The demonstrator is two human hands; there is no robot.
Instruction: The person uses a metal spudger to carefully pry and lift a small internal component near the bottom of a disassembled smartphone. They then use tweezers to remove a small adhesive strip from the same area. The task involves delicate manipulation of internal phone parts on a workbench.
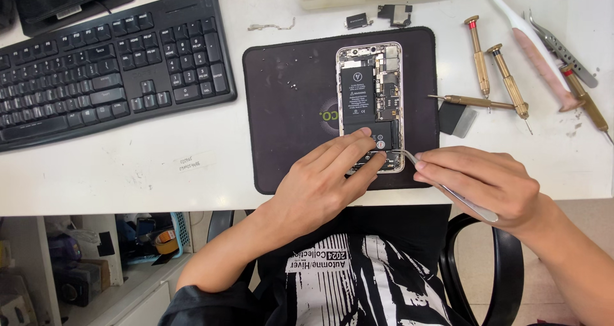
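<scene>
A: At nine o'clock a black keyboard (109,61); centre, the opened phone (370,102) on a dark mat (288,108).

B: The left hand (326,182)?

A: Fingers flat, pinning the phone's lower end, likely steadying it, grasping nothing. Right hand (486,182) at four o'clock: grip closed on metal tweezers (448,188), tips hidden at the frame's corner. Brass screwdrivers (502,83) at two o'clock on the surface (192,166).

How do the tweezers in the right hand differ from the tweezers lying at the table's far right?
The held tweezers are pinched in the right hand, tips at the opened phone's lower edge; the spare tweezers lie untouched beside the brass screwdrivers. The held pair's tip looks curved; the spare's tip shape is unclear. Both are silvery metal.
</scene>
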